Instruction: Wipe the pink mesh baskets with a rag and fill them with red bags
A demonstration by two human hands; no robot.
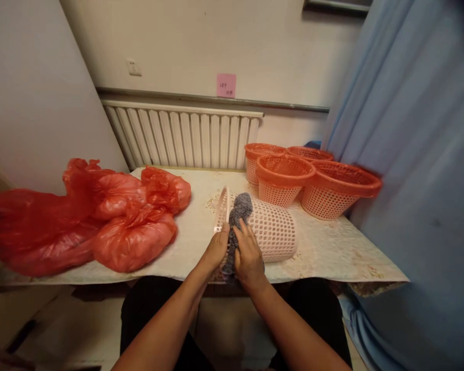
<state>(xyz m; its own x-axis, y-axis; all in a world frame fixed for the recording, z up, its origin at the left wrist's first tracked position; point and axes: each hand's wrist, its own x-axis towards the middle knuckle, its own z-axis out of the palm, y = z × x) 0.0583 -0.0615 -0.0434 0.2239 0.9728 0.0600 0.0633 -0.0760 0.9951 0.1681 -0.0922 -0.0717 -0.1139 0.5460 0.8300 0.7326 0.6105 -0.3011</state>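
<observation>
A pale pink plastic wastebasket (276, 226) with a mesh of holes lies on its side on the table, its mouth turned left. My left hand (217, 248) grips the basket's rim, thumb on the outside. A fuzzy grey cloth (240, 208) is draped across the basket just behind the rim. My right hand (249, 255) presses this cloth against the basket's side with its fingers bent over it. Part of the cloth is hidden under the right hand.
Several wastebaskets lined with red bags (286, 175) stand at the back right, by a blue curtain (417, 154). Stuffed red plastic bags (135, 242) lie on the left of the cloth-covered table (195, 226). A white radiator (185, 134) is behind.
</observation>
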